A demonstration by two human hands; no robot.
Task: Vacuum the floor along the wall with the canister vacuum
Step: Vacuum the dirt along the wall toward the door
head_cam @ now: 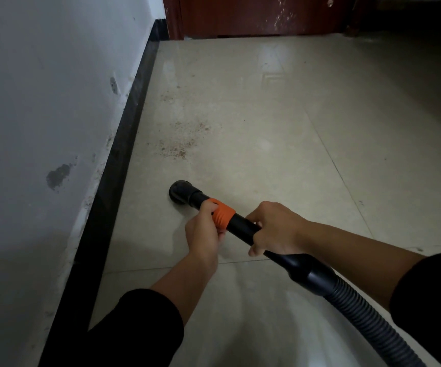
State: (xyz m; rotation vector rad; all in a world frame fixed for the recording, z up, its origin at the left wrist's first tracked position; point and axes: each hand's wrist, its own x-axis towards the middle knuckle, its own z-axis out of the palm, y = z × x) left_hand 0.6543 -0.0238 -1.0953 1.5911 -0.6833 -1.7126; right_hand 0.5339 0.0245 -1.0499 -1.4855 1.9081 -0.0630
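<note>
A: Why two hands?
B: Left hand curls round the orange collar, right hand wraps the black tube, likely to steer the nozzle, which sits on the floor near the baseboard, short of the reddish dust.

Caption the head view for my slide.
Left hand and right hand grip the vacuum wand, its nozzle on the floor short of reddish dust.
</note>
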